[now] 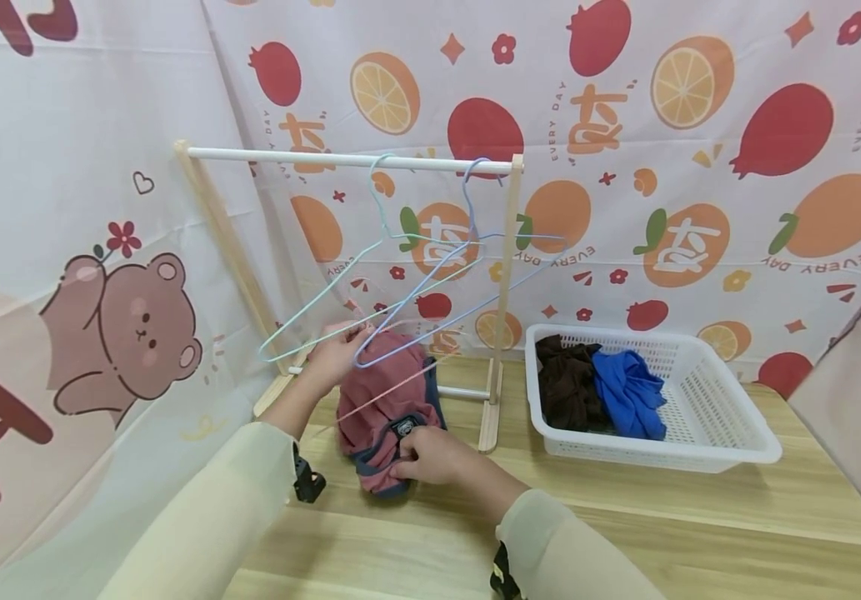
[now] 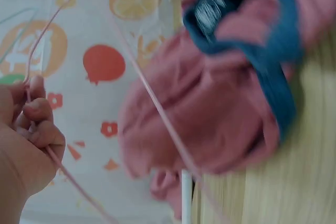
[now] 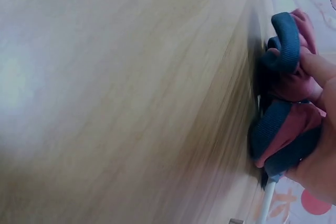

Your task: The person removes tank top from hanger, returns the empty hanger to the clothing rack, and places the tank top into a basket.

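My left hand grips a thin pink clothes hanger near its hook, seen closely in the left wrist view. Its lower bar slants across a dusty-pink garment with dark blue ribbed trim, bunched on the table. The fingers and thumb of my right hand pinch the garment's near edge, beside a dark label. In the right wrist view, folds of the blue trim show around those fingers. Part of the garment lies behind the hanging hangers in the head view.
A wooden rack with a white rod stands behind my hands. A mint hanger and a blue hanger hang from it. To the right, a white basket contains brown cloth and blue cloth.
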`<action>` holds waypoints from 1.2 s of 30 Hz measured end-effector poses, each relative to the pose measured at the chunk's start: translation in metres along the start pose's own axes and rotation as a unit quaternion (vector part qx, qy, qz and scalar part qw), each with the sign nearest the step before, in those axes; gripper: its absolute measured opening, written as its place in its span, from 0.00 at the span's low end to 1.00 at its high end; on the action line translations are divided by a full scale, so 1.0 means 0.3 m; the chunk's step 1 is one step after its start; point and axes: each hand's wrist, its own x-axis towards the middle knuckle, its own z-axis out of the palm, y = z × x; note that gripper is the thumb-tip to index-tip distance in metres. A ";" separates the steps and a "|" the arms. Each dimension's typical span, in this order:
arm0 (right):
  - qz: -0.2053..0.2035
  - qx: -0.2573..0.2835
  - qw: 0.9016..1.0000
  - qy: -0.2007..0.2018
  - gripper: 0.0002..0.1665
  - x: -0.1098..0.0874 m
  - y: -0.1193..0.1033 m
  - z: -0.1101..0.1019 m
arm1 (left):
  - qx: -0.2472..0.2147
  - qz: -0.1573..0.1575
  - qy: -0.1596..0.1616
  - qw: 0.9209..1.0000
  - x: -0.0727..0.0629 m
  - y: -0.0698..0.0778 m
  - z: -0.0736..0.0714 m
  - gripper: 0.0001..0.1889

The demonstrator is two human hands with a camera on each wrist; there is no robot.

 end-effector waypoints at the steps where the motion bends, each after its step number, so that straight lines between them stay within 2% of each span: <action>1: 0.004 0.004 1.000 0.009 0.23 0.000 0.004 0.000 | 0.031 0.011 -0.009 0.999 -0.006 -0.010 -0.016 0.16; 3: 0.007 0.007 1.000 0.026 0.22 0.000 0.012 -0.001 | 0.085 0.038 -0.015 0.996 -0.018 -0.031 -0.050 0.14; 5: 0.013 0.015 0.999 0.034 0.22 0.000 0.020 -0.002 | 0.099 0.081 -0.012 0.992 -0.024 -0.053 -0.089 0.13; 6: 0.015 0.021 0.999 0.036 0.22 -0.001 0.024 -0.002 | 0.100 0.093 -0.011 0.991 -0.027 -0.063 -0.113 0.13; 8: 0.019 0.037 0.998 0.036 0.23 -0.002 0.030 -0.005 | 0.104 0.099 -0.002 0.990 -0.033 -0.070 -0.168 0.12; 11: 0.022 0.067 0.996 0.048 0.24 -0.003 0.040 -0.014 | 0.113 0.066 0.016 0.991 -0.036 -0.056 -0.264 0.14; 13: 0.028 0.082 0.993 0.076 0.23 -0.002 0.049 -0.024 | 0.123 0.027 0.028 0.992 -0.037 -0.023 -0.328 0.16; 16: 0.051 0.108 0.983 0.137 0.21 -0.002 0.064 -0.043 | 0.141 -0.010 0.045 0.989 -0.034 0.052 -0.412 0.20; 19: 0.089 0.146 0.967 0.189 0.19 -0.004 0.080 -0.059 | 0.171 -0.020 0.066 0.983 -0.038 0.141 -0.479 0.23; 24: 0.130 0.186 0.947 0.228 0.12 -0.010 0.098 -0.062 | 0.200 -0.019 0.125 0.972 -0.046 0.278 -0.575 0.25; 27: 0.128 0.199 0.942 0.239 0.10 -0.024 0.109 -0.059 | 0.208 -0.016 0.153 0.966 -0.034 0.343 -0.608 0.25; 29: 0.119 0.208 0.940 0.241 0.10 -0.031 0.113 -0.058 | 0.216 -0.016 0.159 0.963 -0.017 0.382 -0.621 0.25; 32: 0.106 0.215 0.940 0.243 0.09 -0.041 0.115 -0.059 | 0.233 -0.016 0.152 0.960 0.029 0.433 -0.629 0.24; 36: 0.098 0.230 0.939 0.238 0.08 -0.050 0.114 -0.062 | 0.240 -0.043 0.136 0.960 0.104 0.477 -0.624 0.25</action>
